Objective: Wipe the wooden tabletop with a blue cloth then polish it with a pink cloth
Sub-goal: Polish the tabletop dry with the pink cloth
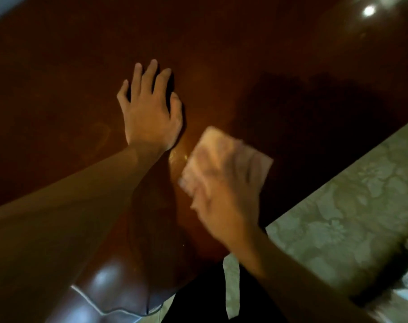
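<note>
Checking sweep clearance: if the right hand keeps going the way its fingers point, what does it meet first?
Nothing, apparently: ahead of the right hand and pink cloth is bare tabletop. The left hand sits off to the side. Blur makes direction approximate.

Pink cloth (224,159): folded into a rough rectangle, flat on wooden surface (70,66), motion-blurred, near front right edge, partly covered by right hand (228,197). Surface: dark reddish-brown, glossy, light glare at far right corner, shiny patch just beside cloth.

From my feed the wooden tabletop (70,54) looks dark, smooth and super glossy, light glare at 1 o'clock; pink cloth (212,155) is soft fabric, blurred though.
</note>
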